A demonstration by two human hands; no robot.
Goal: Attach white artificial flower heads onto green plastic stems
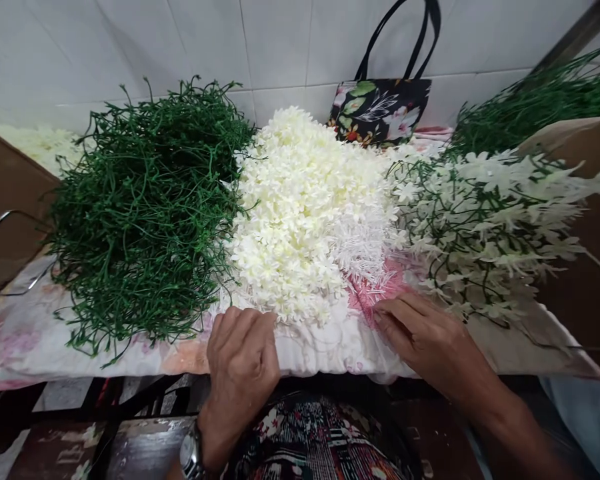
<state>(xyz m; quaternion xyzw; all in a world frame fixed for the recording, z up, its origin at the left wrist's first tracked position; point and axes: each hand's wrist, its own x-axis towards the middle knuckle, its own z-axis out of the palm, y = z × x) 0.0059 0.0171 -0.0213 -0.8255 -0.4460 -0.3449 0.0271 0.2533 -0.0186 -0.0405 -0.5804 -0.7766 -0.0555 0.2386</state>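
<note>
Green stem pile [145, 220] lies at ten o'clock on the bench [55, 340]. Left hand [243, 360], grip curled loosely, touches the white blossom heap [305, 213], whose long axis runs twelve to six. Right hand [425, 333] lies flat, grip released, fingers pointing to ten o'clock beside flowered sprigs [485, 227].

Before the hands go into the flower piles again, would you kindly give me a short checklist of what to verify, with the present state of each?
1. Left hand free of load: ok, it rests at the near edge of the white flower heads, fingers curled, nothing visibly held.
2. Right hand free: ok, flat on the floral cloth.
3. Green stems kept apart from the flower heads: ok, only slight overlap.
4. Finished sprays fully on the table: not ok, the right end overhangs.
5. Small white spiky pieces within reach: ok.
</note>
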